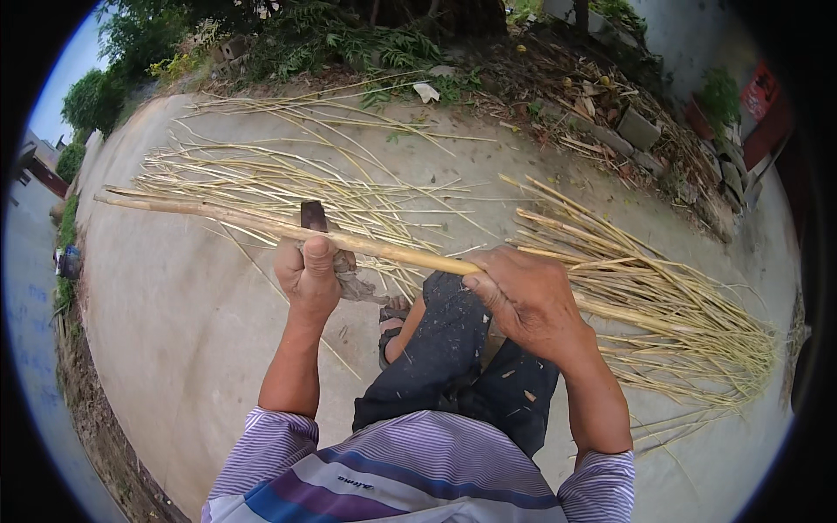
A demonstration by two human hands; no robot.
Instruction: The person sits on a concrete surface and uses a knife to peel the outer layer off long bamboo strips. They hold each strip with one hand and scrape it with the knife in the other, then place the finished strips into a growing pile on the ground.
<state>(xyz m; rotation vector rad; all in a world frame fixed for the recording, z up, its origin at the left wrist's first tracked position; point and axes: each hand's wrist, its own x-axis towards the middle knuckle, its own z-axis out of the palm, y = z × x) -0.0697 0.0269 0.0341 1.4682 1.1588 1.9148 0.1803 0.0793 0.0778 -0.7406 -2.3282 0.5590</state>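
A long, pale yellow-brown stick [410, 254] lies across in front of me, above my knees, its thicker end out to the left. My right hand [534, 296] is closed round it, with the thumb along its upper side. My left hand [307, 272] is closed on a tool with a short, dark, flat blade [312, 215], which stands up just behind the stick. The left thumb presses against the stick by the blade. Below that hand hangs a grey cloth [356, 286]. The tool's handle is hidden by the fingers and the stick.
Thin peeled stalks [288, 179] lie scattered on the concrete ground [174, 322] ahead and left. A pile of longer sticks [680, 305] spreads at the right. Dry leaves and brush [567, 96], with a grey block [638, 129], line the far edge. My sandalled foot [391, 331] is below the cloth.
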